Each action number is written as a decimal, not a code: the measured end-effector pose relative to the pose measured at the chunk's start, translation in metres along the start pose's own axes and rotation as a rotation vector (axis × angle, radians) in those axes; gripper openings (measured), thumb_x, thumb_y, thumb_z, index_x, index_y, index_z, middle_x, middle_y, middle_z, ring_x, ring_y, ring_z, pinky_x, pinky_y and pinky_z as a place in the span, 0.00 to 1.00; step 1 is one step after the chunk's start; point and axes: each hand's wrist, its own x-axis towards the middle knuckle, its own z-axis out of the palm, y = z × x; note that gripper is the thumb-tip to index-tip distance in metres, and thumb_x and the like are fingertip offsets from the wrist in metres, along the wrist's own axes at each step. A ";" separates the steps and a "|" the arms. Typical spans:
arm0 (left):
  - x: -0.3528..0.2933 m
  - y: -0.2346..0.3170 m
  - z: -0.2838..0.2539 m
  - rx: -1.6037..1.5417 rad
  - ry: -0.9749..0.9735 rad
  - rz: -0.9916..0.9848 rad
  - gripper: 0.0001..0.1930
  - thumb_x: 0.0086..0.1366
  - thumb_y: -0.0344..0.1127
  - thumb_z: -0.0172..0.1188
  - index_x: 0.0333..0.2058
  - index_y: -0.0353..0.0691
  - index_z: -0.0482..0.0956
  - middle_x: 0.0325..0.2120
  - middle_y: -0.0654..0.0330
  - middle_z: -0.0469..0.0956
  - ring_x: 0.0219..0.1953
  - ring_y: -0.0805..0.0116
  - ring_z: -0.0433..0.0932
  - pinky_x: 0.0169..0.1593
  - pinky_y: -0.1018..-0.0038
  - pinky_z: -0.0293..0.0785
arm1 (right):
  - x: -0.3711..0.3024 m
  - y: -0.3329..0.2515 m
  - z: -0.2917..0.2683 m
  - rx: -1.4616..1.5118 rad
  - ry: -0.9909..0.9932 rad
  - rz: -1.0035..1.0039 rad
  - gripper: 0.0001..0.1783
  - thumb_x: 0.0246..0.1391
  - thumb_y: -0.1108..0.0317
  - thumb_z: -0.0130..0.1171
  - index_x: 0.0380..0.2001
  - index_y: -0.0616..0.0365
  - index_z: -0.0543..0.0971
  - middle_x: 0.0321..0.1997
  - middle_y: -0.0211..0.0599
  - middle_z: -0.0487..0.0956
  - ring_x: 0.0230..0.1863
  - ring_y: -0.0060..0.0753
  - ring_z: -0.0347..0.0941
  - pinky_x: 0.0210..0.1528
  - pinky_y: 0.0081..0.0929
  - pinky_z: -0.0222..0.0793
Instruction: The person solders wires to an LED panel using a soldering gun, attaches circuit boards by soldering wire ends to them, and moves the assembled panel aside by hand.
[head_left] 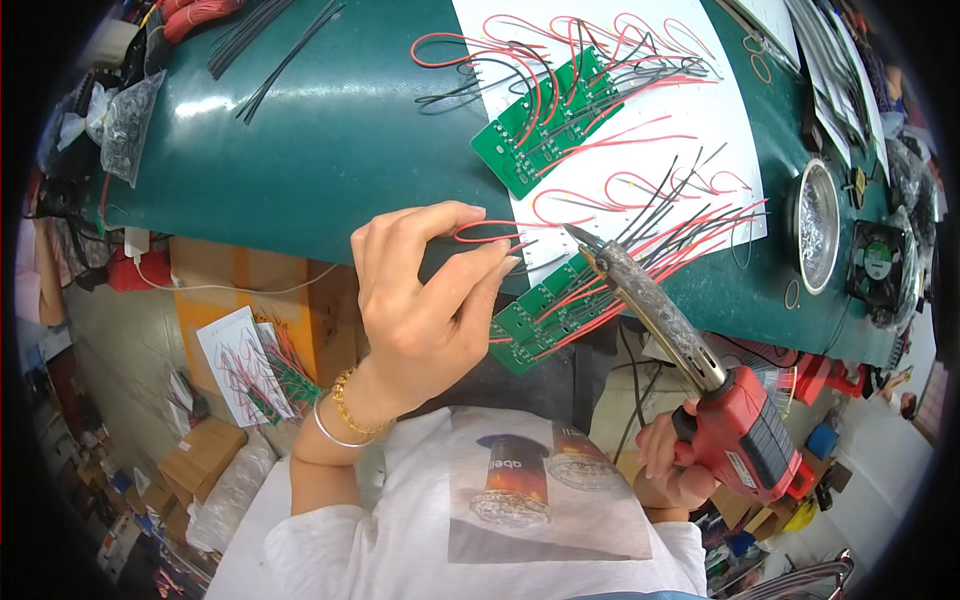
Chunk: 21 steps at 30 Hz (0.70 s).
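Left hand [423, 290] narrowly pinches, seemingly, a black wire [527, 244] (likely light, bendy; hold by insulation) beside far edge of nearer green circuit board [516, 339]; right hand [672, 460] grips soldering gun [745, 430] near it.

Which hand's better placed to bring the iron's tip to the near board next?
Right, I'd say. The right hand grips the iron, its tip beside the near board. The left hand has no tool; its fingers are at a red wire.
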 end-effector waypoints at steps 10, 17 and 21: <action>-0.003 -0.002 0.000 0.000 -0.029 0.023 0.12 0.41 0.21 0.65 0.28 0.39 0.77 0.36 0.57 0.77 0.37 0.60 0.72 0.44 0.69 0.62 | 0.000 0.003 -0.015 -0.083 -0.215 0.039 0.52 0.43 0.30 0.55 0.59 0.62 0.58 0.11 0.23 0.65 0.13 0.22 0.61 0.24 0.23 0.60; -0.004 -0.006 0.004 0.039 -0.003 0.056 0.12 0.39 0.24 0.63 0.26 0.42 0.75 0.35 0.62 0.77 0.36 0.62 0.71 0.43 0.68 0.60 | 0.006 0.002 -0.018 -0.113 -0.195 0.073 0.07 0.34 0.69 0.51 0.10 0.57 0.68 0.10 0.28 0.69 0.13 0.26 0.67 0.18 0.21 0.62; -0.004 -0.006 0.000 0.032 -0.047 0.070 0.13 0.38 0.23 0.64 0.27 0.42 0.77 0.36 0.60 0.77 0.37 0.60 0.71 0.43 0.68 0.61 | -0.005 -0.001 -0.004 -0.285 0.067 0.117 0.06 0.37 0.68 0.50 0.21 0.60 0.71 0.09 0.25 0.69 0.12 0.22 0.65 0.19 0.20 0.60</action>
